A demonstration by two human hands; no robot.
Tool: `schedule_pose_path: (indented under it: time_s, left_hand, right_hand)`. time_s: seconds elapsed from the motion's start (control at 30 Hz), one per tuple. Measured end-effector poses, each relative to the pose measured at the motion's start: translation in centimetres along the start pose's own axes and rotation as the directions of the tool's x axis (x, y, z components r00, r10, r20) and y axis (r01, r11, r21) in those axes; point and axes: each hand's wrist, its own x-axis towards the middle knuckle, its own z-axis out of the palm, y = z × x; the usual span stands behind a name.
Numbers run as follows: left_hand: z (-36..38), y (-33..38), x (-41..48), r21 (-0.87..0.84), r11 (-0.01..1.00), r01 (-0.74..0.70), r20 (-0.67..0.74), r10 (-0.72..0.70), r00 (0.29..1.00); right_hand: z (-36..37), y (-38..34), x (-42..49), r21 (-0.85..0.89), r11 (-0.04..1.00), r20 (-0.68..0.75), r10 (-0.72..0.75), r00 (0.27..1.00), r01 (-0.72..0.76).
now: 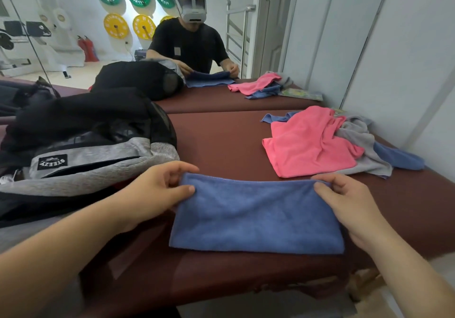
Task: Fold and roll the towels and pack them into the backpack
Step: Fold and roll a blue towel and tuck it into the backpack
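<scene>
A blue towel lies folded into a wide strip near the front edge of the dark red padded table. My left hand pinches its far left corner between thumb and fingers. My right hand pinches the far right corner the same way. A black and grey backpack lies on its side at the left, touching my left hand's side of the table. At the right sits a loose pile: a pink towel on top, a grey towel and another blue towel beneath.
A mirror runs along the table's far edge and reflects me, the backpack and the towels. A white panelled wall borders the right side. A flat printed sheet lies behind the pile.
</scene>
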Motion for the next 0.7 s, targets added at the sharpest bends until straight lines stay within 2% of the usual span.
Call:
schedule_pose_path:
  time_s: [0.1, 0.17, 0.27, 0.4, 0.47, 0.57, 0.7]
  left_hand:
    - [0.8, -0.9, 2.6, 0.060, 0.994, 0.091, -0.098, -0.085, 0.992]
    - [1.3, -1.9, 3.9, 0.237, 0.963, 0.126, -0.120, -0.100, 0.988]
    - [1.9, -2.2, 4.5, 0.543, 0.829, 0.130, -0.117, -0.079, 0.990]
    - [2.0, -1.3, 4.6, 0.577, 0.800, 0.163, -0.065, -0.153, 0.986]
    - [1.8, -1.1, 4.6, 0.582, 0.786, 0.208, -0.043, -0.226, 0.973]
    - [1.8, -0.8, 4.3, 0.509, 0.815, 0.278, -0.030, -0.306, 0.952]
    - [2.5, -0.8, 3.9, 0.416, 0.874, 0.249, -0.046, -0.253, 0.966]
  right_hand:
    - [0.7, 1.0, 1.8, -0.159, 0.983, -0.023, -0.094, 0.995, 0.090]
    - [1.0, 2.2, 2.8, -0.303, 0.948, -0.019, -0.110, 0.994, 0.099]
    - [1.4, 3.2, 3.6, -0.497, 0.866, -0.045, -0.093, 0.995, 0.058]
    - [1.8, 2.8, 3.5, -0.710, 0.702, 0.058, -0.023, 0.998, 0.058]
    - [1.9, 2.2, 3.1, -0.718, 0.692, 0.095, 0.001, 0.995, 0.068]
    - [1.8, 1.7, 2.5, -0.663, 0.741, 0.084, -0.071, 0.994, 0.108]
    - [1.4, 1.4, 1.5, -0.461, 0.877, 0.016, -0.146, 0.989, 0.136]
